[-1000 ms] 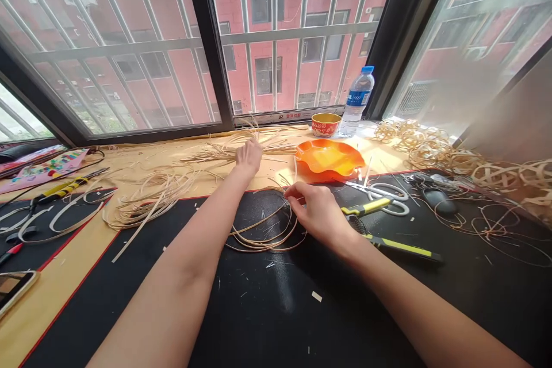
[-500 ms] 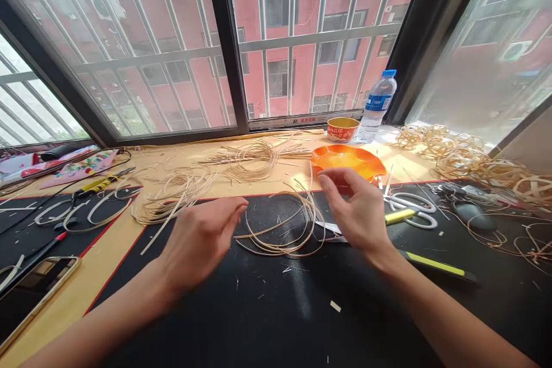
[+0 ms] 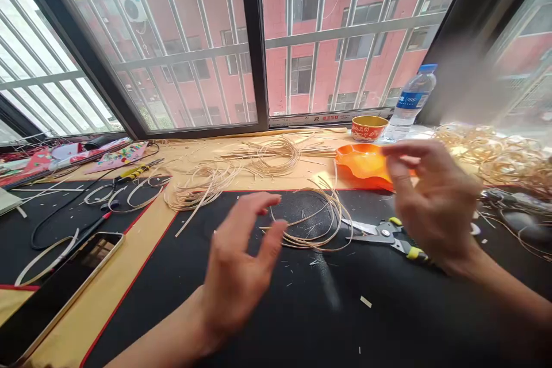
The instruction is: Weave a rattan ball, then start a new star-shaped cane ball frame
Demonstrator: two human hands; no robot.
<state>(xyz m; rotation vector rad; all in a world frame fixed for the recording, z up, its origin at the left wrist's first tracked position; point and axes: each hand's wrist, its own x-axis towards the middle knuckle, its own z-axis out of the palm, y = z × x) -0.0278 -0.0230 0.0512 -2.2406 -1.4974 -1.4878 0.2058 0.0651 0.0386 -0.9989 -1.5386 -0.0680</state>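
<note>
One coil of pale strips (image 3: 319,243) lies on the worktop (image 3: 310,328); the right hand (image 3: 433,207), at it a second ago, hangs off at its three o'clock, grip too blurred to tell. At eight o'clock, the left hand (image 3: 239,267) holds thumb and fingers apart.

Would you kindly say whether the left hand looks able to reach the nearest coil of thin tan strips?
Probably yes: the left hand looks empty and open near the coil of thin tan strips, with nothing visible between.

near black mat (image 3: 302,316) passable; coiled strips (image 3: 335,213), shears (image 3: 383,233) obstruct farther back
</note>
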